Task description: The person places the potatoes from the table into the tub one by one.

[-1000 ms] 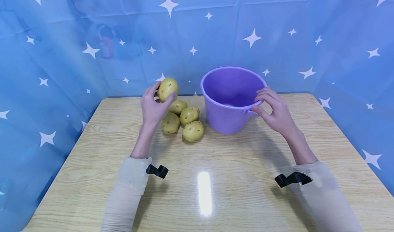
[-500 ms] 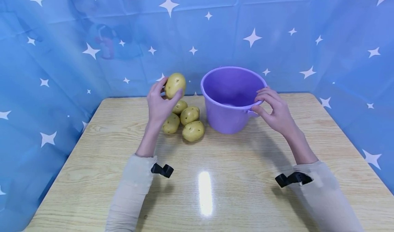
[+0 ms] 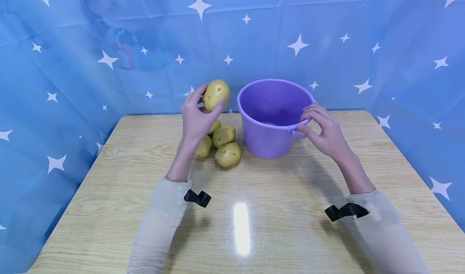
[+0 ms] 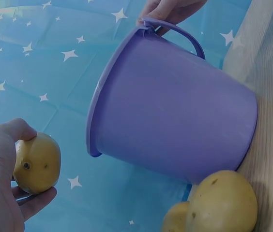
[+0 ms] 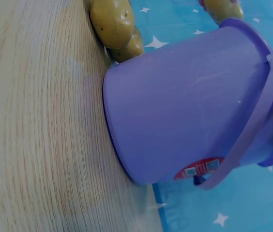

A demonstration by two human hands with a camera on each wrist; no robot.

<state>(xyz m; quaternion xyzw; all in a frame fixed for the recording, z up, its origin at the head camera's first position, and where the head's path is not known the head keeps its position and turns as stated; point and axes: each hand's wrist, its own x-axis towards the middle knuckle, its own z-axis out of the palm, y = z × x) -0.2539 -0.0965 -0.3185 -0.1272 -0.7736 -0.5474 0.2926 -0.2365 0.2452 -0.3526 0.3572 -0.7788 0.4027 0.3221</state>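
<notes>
My left hand [image 3: 197, 118] grips a yellow potato [image 3: 216, 94] between thumb and fingers, raised above the table and left of the bucket's rim. In the left wrist view the same potato [image 4: 38, 163] shows small dark eyes. A purple bucket [image 3: 267, 141] stands upright on the table, and the part of its inside that shows holds nothing. My right hand [image 3: 325, 132] pinches the bucket's rim at the right, thumb outside. The bucket's handle [image 5: 252, 125] hangs down its side, with a red label [image 5: 199, 167] near it. Several potatoes [image 3: 227, 155] lie left of the bucket.
The wooden table [image 3: 290, 225] reaches back to a blue curtain [image 3: 254, 44] with white stars. One lying potato [image 3: 202, 146] is partly covered by my left wrist. A black wrist camera [image 3: 197, 198] sits on the left sleeve, another camera [image 3: 345, 212] on the right.
My left hand has moved right and upward with the potato, closer to the bucket. My right hand and the bucket have stayed in place.
</notes>
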